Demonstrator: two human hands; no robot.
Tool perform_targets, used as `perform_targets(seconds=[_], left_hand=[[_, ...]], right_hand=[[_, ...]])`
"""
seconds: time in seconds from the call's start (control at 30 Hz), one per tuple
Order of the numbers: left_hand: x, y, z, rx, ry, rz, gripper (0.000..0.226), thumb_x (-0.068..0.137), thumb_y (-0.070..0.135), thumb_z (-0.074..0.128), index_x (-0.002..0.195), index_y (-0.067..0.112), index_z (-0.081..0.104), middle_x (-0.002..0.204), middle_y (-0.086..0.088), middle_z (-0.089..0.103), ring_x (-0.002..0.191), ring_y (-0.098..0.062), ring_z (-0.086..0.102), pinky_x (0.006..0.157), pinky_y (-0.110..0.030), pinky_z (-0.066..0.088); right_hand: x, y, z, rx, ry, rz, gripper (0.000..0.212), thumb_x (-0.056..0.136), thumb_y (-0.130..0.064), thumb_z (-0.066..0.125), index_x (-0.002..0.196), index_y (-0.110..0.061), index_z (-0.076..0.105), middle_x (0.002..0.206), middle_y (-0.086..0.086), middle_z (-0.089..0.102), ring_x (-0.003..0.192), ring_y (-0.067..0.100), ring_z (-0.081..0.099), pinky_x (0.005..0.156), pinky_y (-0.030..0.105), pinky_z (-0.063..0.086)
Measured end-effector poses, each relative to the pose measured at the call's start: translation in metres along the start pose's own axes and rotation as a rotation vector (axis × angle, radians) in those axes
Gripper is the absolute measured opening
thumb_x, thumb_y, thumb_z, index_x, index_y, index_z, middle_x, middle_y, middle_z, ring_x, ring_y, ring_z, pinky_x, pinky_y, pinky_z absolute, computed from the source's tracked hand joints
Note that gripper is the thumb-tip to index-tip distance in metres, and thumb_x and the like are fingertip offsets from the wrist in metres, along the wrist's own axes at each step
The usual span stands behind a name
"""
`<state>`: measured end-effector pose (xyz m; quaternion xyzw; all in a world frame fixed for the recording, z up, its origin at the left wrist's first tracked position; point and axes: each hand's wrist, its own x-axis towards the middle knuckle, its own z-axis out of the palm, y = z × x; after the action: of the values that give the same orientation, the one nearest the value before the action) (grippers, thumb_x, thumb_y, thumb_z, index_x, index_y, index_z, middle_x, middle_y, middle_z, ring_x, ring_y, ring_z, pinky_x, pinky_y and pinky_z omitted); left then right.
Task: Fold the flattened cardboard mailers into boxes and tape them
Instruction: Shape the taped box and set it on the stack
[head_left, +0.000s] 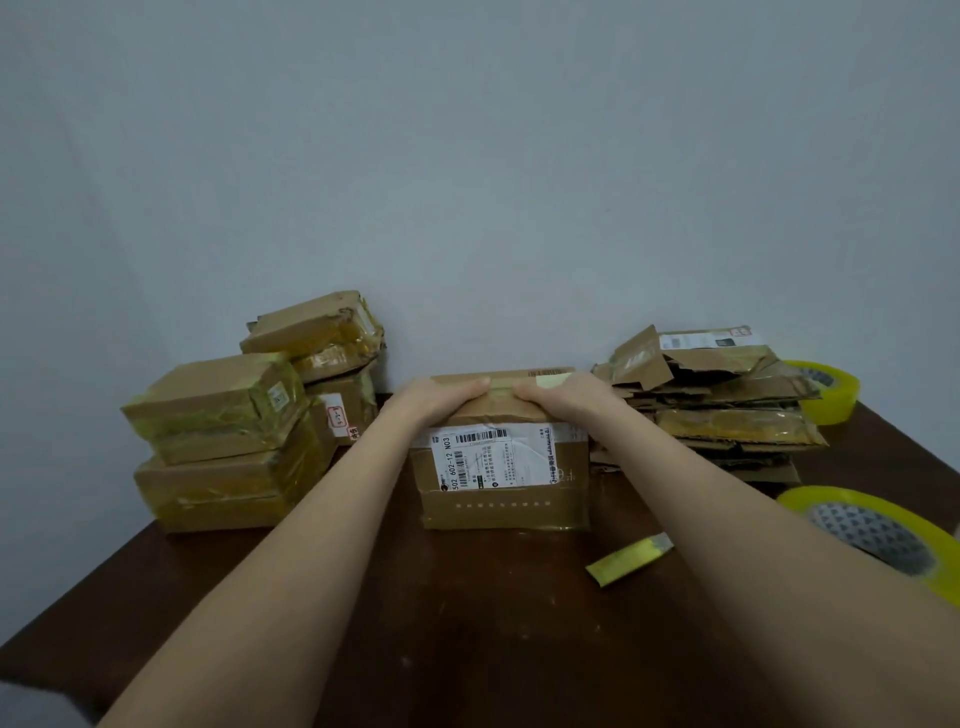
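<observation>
A box (504, 499) stands in the middle of the frame on a dark table (467, 623); a white label (493, 457) is on the side that faces the camera; both hands lie on the top of the box, at its near edge; the left hand (436, 397) rests flat with straight fingers and presses down; the right hand (556, 397) does the same just beside it; their fingertips almost meet. At the left sits a pile of taped boxes (223, 441); at the right is a heap of flat mailers (717, 410); one tape roll (826, 389) sits behind the heap; a second roll (883, 535) is at the lower right; a small yellow strip (628, 558) lies near it.
</observation>
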<state>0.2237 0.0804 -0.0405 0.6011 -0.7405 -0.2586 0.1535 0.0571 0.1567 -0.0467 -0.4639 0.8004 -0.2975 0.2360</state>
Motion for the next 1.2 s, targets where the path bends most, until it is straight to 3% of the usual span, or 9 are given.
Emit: perform_targets(seconds=[0.23, 0.3, 0.37, 0.47, 0.57, 0.7, 0.9, 1.07, 1.2], left_hand=[[-0.001, -0.012, -0.001, -0.063, 0.072, 0.008, 0.047, 0.100, 0.039, 0.036, 0.109, -0.001, 0.058, 0.120, -0.016, 0.060, 0.110, -0.033, 0.057, 0.096, -0.037, 0.045], [-0.005, -0.019, -0.001, -0.222, 0.117, -0.018, 0.038, 0.099, 0.033, 0.040, 0.092, 0.001, 0.058, 0.114, -0.017, 0.060, 0.106, -0.033, 0.057, 0.085, -0.034, 0.043], [-0.008, -0.023, -0.006, -0.470, 0.247, -0.016, 0.032, 0.094, 0.033, 0.048, 0.099, 0.004, 0.061, 0.112, -0.016, 0.063, 0.091, -0.027, 0.058, 0.068, -0.031, 0.042], [-0.017, -0.021, -0.029, -0.824, 0.427, 0.062, 0.038, 0.089, 0.038, 0.057, 0.113, 0.009, 0.052, 0.104, -0.008, 0.059, 0.078, -0.013, 0.051, 0.060, -0.028, 0.039], [-0.022, -0.027, -0.041, -0.966, 0.506, 0.130, 0.053, 0.085, 0.043, 0.066, 0.124, 0.011, 0.049, 0.111, -0.001, 0.057, 0.096, -0.014, 0.056, 0.083, -0.031, 0.050], [-0.013, -0.053, -0.019, -0.865, 0.505, 0.229, 0.053, 0.088, 0.006, 0.063, 0.137, 0.012, 0.046, 0.125, 0.000, 0.057, 0.111, -0.012, 0.055, 0.096, -0.029, 0.049], [0.036, -0.093, 0.035, -0.591, 0.447, 0.056, 0.055, 0.087, -0.004, 0.057, 0.136, 0.019, 0.047, 0.130, 0.001, 0.057, 0.115, -0.014, 0.055, 0.098, -0.037, 0.049], [0.083, -0.104, 0.047, -0.608, 0.229, -0.051, 0.069, 0.091, 0.003, 0.055, 0.151, 0.017, 0.025, 0.121, 0.000, 0.058, 0.110, -0.017, 0.056, 0.098, -0.035, 0.047], [0.110, -0.088, 0.048, -0.573, 0.156, -0.092, 0.069, 0.095, 0.007, 0.052, 0.153, 0.015, 0.015, 0.151, -0.009, 0.034, 0.135, -0.023, 0.039, 0.109, -0.035, 0.037]], right_hand=[[0.013, 0.015, 0.001, 0.219, 0.081, 0.027, 0.032, 0.095, -0.039, 0.046, 0.097, -0.007, 0.049, 0.098, 0.009, 0.056, 0.097, 0.028, 0.058, 0.081, 0.037, 0.049], [0.010, 0.015, 0.000, 0.364, 0.077, 0.017, 0.024, 0.095, -0.032, 0.049, 0.094, -0.009, 0.049, 0.091, 0.007, 0.055, 0.086, 0.024, 0.055, 0.068, 0.033, 0.045], [0.008, 0.008, -0.002, 0.485, 0.112, -0.051, 0.016, 0.090, -0.021, 0.054, 0.099, -0.008, 0.057, 0.098, 0.009, 0.062, 0.086, 0.023, 0.057, 0.071, 0.033, 0.045], [0.002, -0.011, -0.006, 0.634, 0.201, -0.202, 0.041, 0.083, -0.007, 0.061, 0.124, -0.015, 0.056, 0.113, 0.001, 0.061, 0.104, 0.021, 0.057, 0.086, 0.034, 0.049], [0.000, -0.022, -0.001, 0.756, 0.113, -0.231, 0.041, 0.084, -0.029, 0.072, 0.116, -0.014, 0.053, 0.109, -0.001, 0.056, 0.099, 0.015, 0.054, 0.073, 0.027, 0.043], [0.019, -0.012, 0.028, 0.790, 0.233, -0.127, 0.033, 0.082, -0.038, 0.074, 0.086, -0.019, 0.048, 0.096, 0.001, 0.056, 0.095, 0.023, 0.054, 0.075, 0.031, 0.042], [0.054, 0.005, 0.096, 0.268, 0.215, 0.000, 0.064, 0.089, -0.013, 0.064, 0.144, -0.027, 0.034, 0.139, 0.005, 0.044, 0.122, 0.029, 0.048, 0.093, 0.041, 0.046], [0.091, -0.004, 0.136, 0.204, 0.146, 0.058, 0.063, 0.093, -0.022, 0.060, 0.147, -0.018, 0.028, 0.141, 0.010, 0.029, 0.119, 0.030, 0.049, 0.093, 0.038, 0.045], [0.123, -0.022, 0.148, 0.335, 0.075, -0.007, 0.069, 0.091, -0.018, 0.061, 0.149, -0.016, 0.025, 0.144, 0.009, 0.041, 0.125, 0.029, 0.049, 0.101, 0.039, 0.045]])
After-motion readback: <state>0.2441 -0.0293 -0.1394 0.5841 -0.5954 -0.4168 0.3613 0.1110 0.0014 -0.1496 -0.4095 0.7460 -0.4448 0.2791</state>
